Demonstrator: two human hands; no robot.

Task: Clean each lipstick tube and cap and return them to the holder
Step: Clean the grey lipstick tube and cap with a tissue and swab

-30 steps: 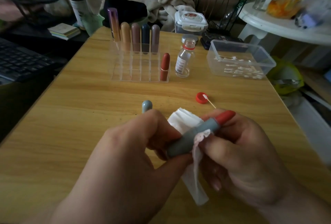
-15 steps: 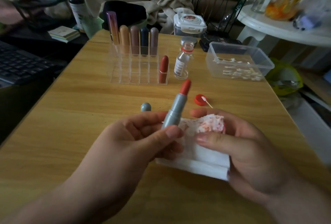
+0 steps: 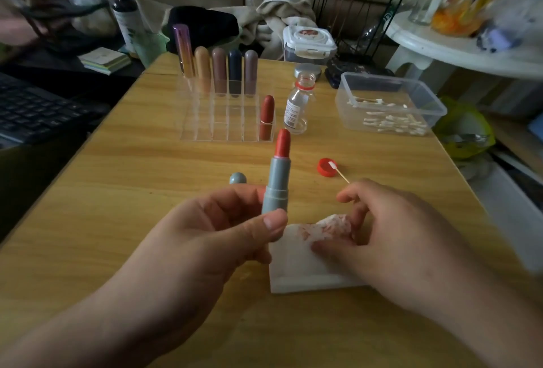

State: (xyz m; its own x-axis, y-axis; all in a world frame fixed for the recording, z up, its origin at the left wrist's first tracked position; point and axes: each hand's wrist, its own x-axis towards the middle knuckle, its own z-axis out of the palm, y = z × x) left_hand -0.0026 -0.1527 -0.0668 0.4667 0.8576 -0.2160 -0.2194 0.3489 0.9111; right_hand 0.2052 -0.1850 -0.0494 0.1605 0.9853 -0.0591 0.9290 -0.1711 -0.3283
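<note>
Head view: lipstick (image 3: 277, 185) is pinched upright by left fingers (image 3: 273, 223), stained tissue (image 3: 305, 267) by right fingers (image 3: 349, 191); cap (image 3: 237, 178), beyond them, is unfitted.

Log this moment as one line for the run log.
left hand: holds uncapped lipstick upright | right hand: holds stained tissue | cap: on table | holder: six tubes
</note>
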